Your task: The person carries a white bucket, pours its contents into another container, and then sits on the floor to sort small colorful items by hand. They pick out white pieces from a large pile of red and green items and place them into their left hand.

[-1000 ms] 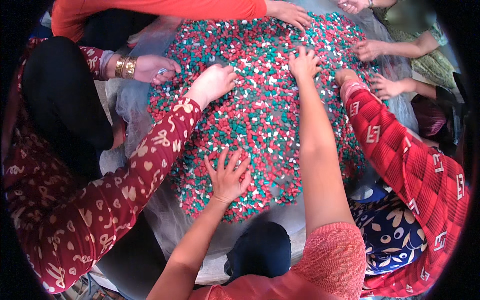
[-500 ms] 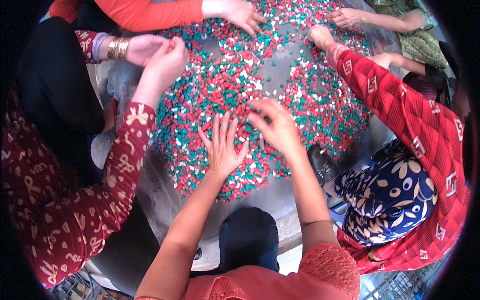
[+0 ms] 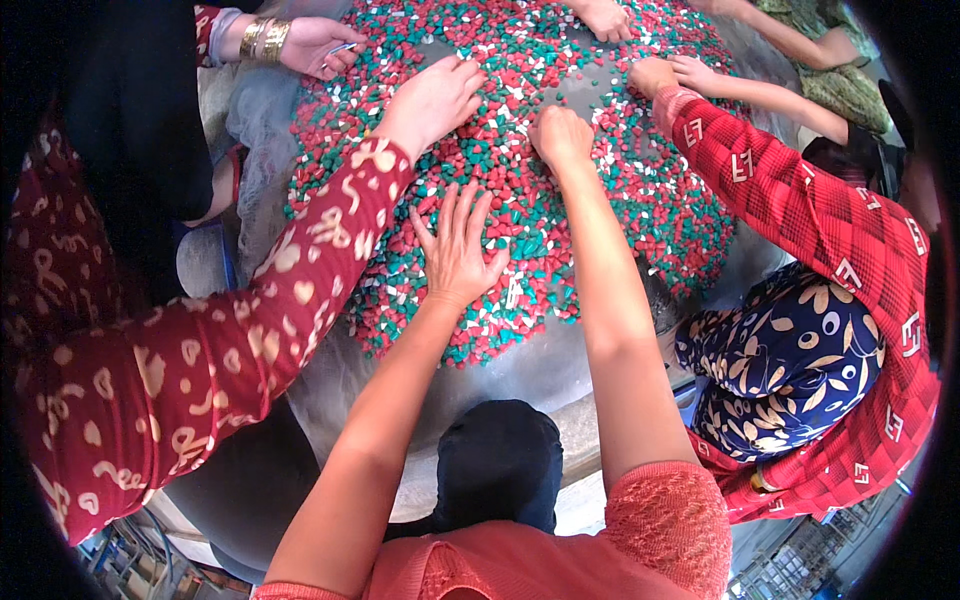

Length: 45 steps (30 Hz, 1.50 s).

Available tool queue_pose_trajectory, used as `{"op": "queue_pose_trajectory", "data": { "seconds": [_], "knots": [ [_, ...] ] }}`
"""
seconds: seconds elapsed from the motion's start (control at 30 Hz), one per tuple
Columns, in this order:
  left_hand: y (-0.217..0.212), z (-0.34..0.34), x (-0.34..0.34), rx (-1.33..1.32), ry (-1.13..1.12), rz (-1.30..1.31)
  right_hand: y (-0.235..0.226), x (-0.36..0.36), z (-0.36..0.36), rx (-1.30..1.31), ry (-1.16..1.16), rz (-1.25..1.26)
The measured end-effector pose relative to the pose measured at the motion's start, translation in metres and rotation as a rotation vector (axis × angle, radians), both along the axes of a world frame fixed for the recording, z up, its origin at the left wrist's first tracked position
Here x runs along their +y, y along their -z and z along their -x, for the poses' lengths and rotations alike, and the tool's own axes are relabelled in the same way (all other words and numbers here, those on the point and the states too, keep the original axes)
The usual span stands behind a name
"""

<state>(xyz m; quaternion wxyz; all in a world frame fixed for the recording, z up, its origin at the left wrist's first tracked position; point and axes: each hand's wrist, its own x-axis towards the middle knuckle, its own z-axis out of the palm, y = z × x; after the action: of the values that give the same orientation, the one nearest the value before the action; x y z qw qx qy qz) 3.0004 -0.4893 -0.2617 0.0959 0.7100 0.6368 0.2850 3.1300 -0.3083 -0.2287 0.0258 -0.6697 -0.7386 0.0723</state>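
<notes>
Small red, green and white pieces lie in a wide, thin heap over a grey tabletop. My left hand rests flat on the near part of the heap, fingers spread, holding nothing I can see. Farther off and to its right, my right hand reaches down into the pieces beside a bare grey patch. Its fingers are curled under and hidden by the back of the hand, so whatever they pinch cannot be made out.
From the left, a co-worker in a maroon patterned sleeve has one hand over the heap and a bangled hand holding a white piece. A red-sleeved arm crosses from the right. More hands work at the far side.
My right hand has moved away from me, and its fingers have curled down. The left co-worker's near hand has swung right onto the heap. The orange sleeve at the far left is gone from view.
</notes>
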Motion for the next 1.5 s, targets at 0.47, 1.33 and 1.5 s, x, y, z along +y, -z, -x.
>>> {"op": "queue_pose_trajectory", "data": {
  "seconds": [0.47, 1.33, 1.5],
  "knots": [
    [-0.002, -0.003, 0.001, 0.039, -0.016, 0.014, 0.004, -0.012, -0.018, 0.132, 0.07, 0.327],
    [0.008, -0.007, 0.003, -0.018, 0.112, 0.267, 0.046, -0.069, -0.138, 0.841, 0.501, -0.144],
    [0.001, -0.003, 0.001, 0.004, -0.014, -0.055, 0.014, -0.081, -0.039, 0.349, 0.214, -0.02]
  ]
}}
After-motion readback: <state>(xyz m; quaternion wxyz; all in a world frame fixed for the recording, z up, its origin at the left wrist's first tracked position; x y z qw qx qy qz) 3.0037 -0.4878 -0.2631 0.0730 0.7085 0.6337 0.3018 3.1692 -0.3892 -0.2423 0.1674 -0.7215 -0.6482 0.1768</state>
